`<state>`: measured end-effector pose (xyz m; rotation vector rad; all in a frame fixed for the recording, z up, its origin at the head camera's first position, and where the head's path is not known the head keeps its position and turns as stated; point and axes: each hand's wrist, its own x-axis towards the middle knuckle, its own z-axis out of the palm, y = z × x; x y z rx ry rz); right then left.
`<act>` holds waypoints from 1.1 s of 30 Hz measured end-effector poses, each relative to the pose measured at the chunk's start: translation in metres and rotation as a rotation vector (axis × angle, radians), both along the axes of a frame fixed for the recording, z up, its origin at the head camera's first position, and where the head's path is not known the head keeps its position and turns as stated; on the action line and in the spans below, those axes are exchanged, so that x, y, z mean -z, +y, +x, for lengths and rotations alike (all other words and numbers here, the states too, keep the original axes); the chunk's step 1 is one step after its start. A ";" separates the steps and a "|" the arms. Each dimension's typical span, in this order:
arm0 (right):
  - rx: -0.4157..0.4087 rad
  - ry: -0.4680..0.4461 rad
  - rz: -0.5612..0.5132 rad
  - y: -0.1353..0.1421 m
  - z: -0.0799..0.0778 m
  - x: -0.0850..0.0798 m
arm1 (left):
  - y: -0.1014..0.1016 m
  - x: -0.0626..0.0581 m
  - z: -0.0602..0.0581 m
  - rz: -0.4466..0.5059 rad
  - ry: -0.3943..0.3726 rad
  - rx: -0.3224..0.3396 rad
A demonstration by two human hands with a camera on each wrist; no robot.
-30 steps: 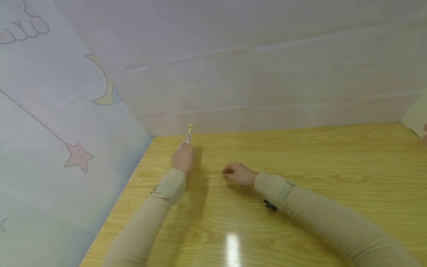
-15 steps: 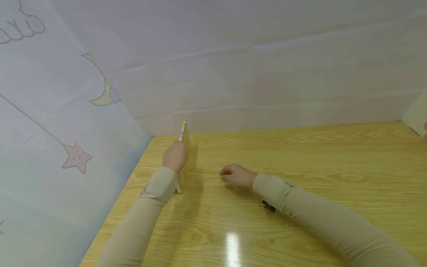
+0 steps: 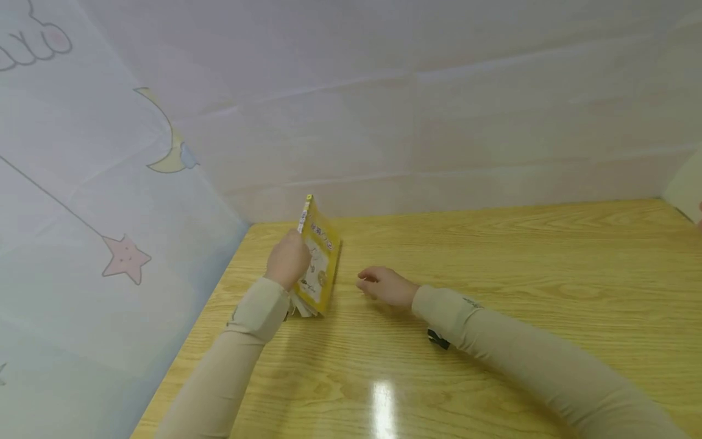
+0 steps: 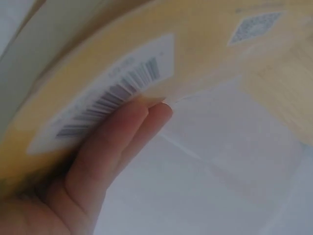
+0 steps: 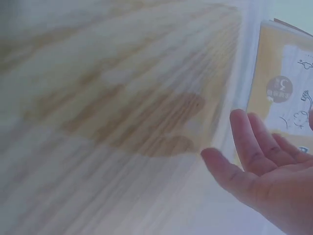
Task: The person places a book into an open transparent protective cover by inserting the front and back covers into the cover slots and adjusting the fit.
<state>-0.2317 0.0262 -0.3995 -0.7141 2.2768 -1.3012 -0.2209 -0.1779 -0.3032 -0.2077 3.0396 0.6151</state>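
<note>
A yellow book (image 3: 320,262) with a white picture panel on its cover stands tilted on its edge at the left of the table, its lower pages slightly fanned. My left hand (image 3: 288,259) grips it by the spine. Seen from the left wrist, the fingers (image 4: 105,152) lie against the back cover, beside a printed barcode (image 4: 112,98). To the right of the book, apart from it, my right hand (image 3: 388,287) rests near the tabletop with loosely bent fingers and holds nothing. The right wrist view has the book's cover (image 5: 281,88) beyond that hand's fingertips.
The wooden table (image 3: 493,262) reaches back to a pale wall covering (image 3: 411,122). A second wall with a printed moon and star (image 3: 127,259) borders its left edge. Beneath the right cuff a small dark object (image 3: 437,339) shows, partly hidden.
My left hand has moved slightly left, and the book has turned from edge-on so that its front cover faces right. The right hand has shifted a little to the left.
</note>
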 end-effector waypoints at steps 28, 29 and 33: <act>0.299 -0.319 -0.233 -0.006 -0.005 0.000 | 0.028 -0.022 0.033 0.311 0.074 0.070; 0.300 -0.324 -0.239 -0.006 -0.005 0.000 | 0.030 -0.022 0.034 0.324 0.071 0.069; 0.298 -0.342 -0.274 -0.004 -0.004 0.000 | 0.033 -0.025 0.037 0.351 0.065 0.075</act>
